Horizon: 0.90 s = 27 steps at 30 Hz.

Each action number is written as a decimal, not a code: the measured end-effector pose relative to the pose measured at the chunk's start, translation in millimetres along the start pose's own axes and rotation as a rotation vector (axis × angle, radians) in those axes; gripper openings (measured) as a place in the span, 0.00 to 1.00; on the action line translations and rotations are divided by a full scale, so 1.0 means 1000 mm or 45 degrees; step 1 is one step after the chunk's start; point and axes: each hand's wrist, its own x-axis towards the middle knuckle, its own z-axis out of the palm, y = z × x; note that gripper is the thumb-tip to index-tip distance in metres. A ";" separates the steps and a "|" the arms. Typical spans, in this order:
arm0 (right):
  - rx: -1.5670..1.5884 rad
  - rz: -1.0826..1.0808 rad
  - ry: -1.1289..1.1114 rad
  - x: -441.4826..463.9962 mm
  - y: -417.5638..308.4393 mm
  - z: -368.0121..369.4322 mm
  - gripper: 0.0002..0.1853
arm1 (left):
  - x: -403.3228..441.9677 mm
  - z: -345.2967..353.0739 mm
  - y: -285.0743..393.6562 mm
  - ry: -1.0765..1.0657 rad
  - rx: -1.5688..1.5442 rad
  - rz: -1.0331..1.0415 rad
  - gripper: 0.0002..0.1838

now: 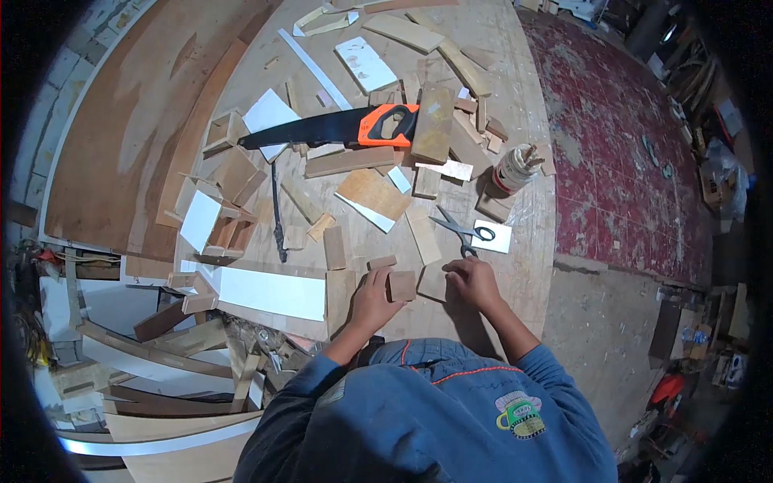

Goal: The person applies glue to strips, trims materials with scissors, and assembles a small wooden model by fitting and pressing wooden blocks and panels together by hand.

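Near the table's front edge, my left hand is closed round a small wooden block, thumb along its lower side. A thin wood offcut lies just beyond those fingers. My right hand has its fingers bent and drawn together beside a flat wood piece; what they pinch, if anything, is hidden. Just beyond it, scissors lie with blades apart, one handle loop over a white tile-like piece. A pale wood strip lies between the hands, farther up.
A handsaw with an orange handle lies across scattered wood offcuts. A jar holding sticks stands at the right on a wood block. Small wooden box-like assemblies and a long white board are at the left.
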 end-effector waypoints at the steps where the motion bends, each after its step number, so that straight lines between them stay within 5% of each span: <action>1: -0.017 -0.002 0.049 0.009 0.011 0.004 0.10 | -0.001 -0.001 -0.002 -0.014 -0.046 -0.017 0.39; 6: -0.252 0.159 0.114 0.053 0.017 -0.014 0.11 | -0.006 -0.003 -0.006 0.010 -0.118 -0.009 0.39; 11: -0.627 -0.004 -0.357 0.041 -0.022 -0.034 0.14 | -0.004 -0.008 -0.010 0.028 -0.093 -0.088 0.38; 18: -0.632 -0.109 -0.223 -0.014 -0.013 0.013 0.33 | 0.002 -0.008 -0.010 0.012 -0.039 -0.026 0.38; 22: -0.011 -0.089 -0.341 -0.008 0.002 0.003 0.30 | 0.005 -0.008 -0.008 0.003 -0.019 0.003 0.38; 24: 1.275 0.640 -0.492 -0.007 0.010 0.005 0.24 | 0.007 -0.008 -0.006 -0.015 -0.015 0.019 0.38; 27: 1.545 0.819 -0.528 -0.006 0.034 0.012 0.23 | 0.008 -0.009 -0.007 -0.016 0.012 0.028 0.38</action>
